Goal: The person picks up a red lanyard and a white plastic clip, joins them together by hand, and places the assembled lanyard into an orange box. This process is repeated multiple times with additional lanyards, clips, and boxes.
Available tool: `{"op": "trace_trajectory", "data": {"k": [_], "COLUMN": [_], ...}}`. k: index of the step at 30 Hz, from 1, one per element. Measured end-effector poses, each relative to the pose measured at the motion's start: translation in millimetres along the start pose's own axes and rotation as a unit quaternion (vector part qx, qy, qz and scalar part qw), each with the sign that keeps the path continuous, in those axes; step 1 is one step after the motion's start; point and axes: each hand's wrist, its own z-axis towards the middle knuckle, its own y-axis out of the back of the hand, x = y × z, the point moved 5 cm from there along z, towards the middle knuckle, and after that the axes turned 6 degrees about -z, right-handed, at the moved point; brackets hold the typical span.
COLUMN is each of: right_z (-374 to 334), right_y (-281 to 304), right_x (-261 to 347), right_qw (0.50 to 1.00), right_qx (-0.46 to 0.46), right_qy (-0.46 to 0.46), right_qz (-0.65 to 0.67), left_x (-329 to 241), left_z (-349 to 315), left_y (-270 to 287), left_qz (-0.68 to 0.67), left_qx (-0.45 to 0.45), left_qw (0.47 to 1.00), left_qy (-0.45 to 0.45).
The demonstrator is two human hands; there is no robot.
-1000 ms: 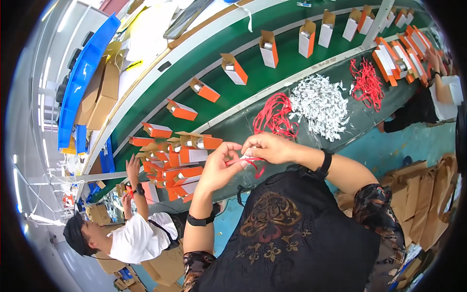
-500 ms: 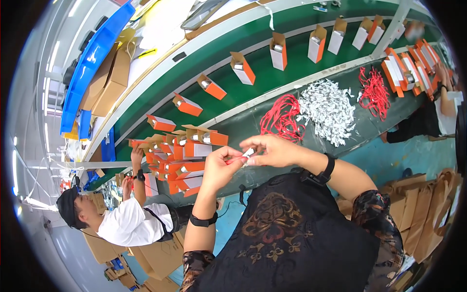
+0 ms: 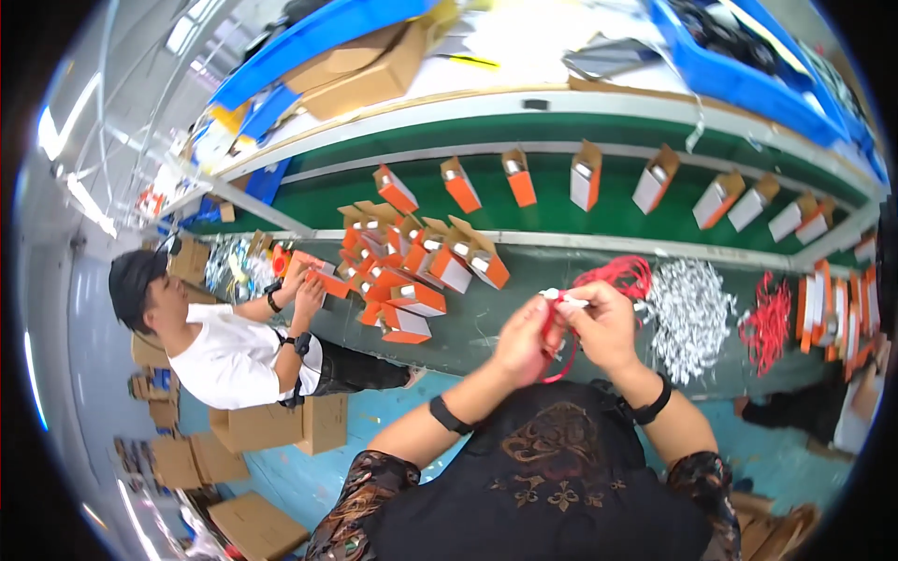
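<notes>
Close together in front of my chest, both hands work on a red cord with white ends. My left hand (image 3: pixel 524 346) is closed on the red cord (image 3: pixel 562 363), whose loop hangs down between the hands. The fingers of my right hand (image 3: pixel 606 329) pinch a small white piece (image 3: pixel 574 301) at the cord's top; how it joins the cord is too small to tell. Just beyond my right hand lies a pile of red cords (image 3: pixel 625 271). Right of it is a heap of small white pieces (image 3: pixel 690 318), and farther right a second bundle of red cords (image 3: pixel 767 325).
Orange and white open boxes (image 3: pixel 412 257) crowd the bench at left; more stand along the green conveyor (image 3: pixel 552 201). Boxes (image 3: pixel 837 318) are stacked at far right. A co-worker (image 3: pixel 234 346) in a white shirt handles an orange box. Blue trays (image 3: pixel 748 84) sit on the shelf above.
My view has swung left, so the scene sits farther right. The red cord now hangs in a loop below my hands. The co-worker's hands have come together on an orange box.
</notes>
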Motion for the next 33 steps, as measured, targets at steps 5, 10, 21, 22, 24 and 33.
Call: {"op": "trace_trajectory", "data": {"k": [5,10,21,22,24,33], "right_z": [13.4,26.0,54.5,64.5,85.2,86.6], "right_y": [-7.1,-20.4,-82.4,-86.3,-98.2,-191.3], "right_x": [40.6,31.6,-7.9,-10.9,9.4,-24.8], "right_qw": [0.89,0.808,0.97,0.994,0.961,0.676], "right_qx": [-0.091,0.06,0.171,0.077,0.069,0.3], "right_qy": [0.294,0.265,-0.106,-0.058,0.195,0.395], "right_qz": [-0.336,-0.522,0.135,0.055,-0.185,-0.545], "left_x": [-2.1,-39.1,-86.3,-83.3,-83.6,-164.5], "left_z": [-9.5,-11.2,-18.8,-20.1,-22.4,-14.5], "left_y": [-21.0,1.0,46.6,49.9,57.6,131.8], "left_qz": [0.322,0.392,0.169,0.128,0.095,0.513], "left_qx": [-0.054,0.091,-0.045,-0.086,-0.133,-0.199], "left_qw": [0.93,0.915,0.984,0.988,0.986,0.822], "left_qy": [-0.167,0.023,0.027,0.015,-0.01,-0.146]}}
